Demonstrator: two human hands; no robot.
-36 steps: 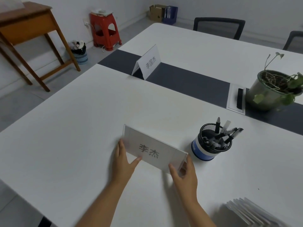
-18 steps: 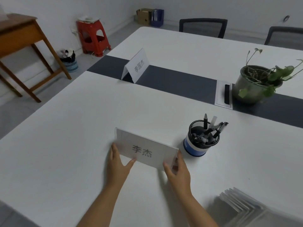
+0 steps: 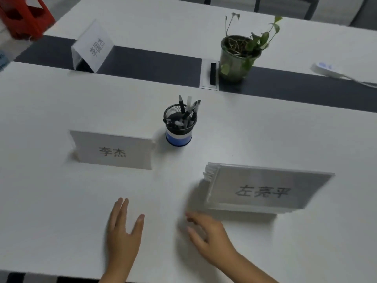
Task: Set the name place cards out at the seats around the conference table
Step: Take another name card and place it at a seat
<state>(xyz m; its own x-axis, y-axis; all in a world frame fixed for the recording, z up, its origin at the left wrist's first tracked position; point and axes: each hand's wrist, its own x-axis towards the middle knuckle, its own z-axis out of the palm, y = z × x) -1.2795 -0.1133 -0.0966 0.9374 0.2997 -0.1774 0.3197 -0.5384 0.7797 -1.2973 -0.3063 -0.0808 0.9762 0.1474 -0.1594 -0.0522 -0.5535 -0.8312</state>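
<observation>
The placed card stands upright on the counter, just left of the pen cup; another card stands on the dark strip beyond. Both hands are open and empty: the left hand flat, the right hand near the stack. Judged step: fetching the next card. It calls for lifting only the top one.

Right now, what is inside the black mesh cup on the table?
The mesh cup holds several pens and markers, their tips sticking up above the rim. Their lower ends and the cup's bottom are hidden.
</observation>
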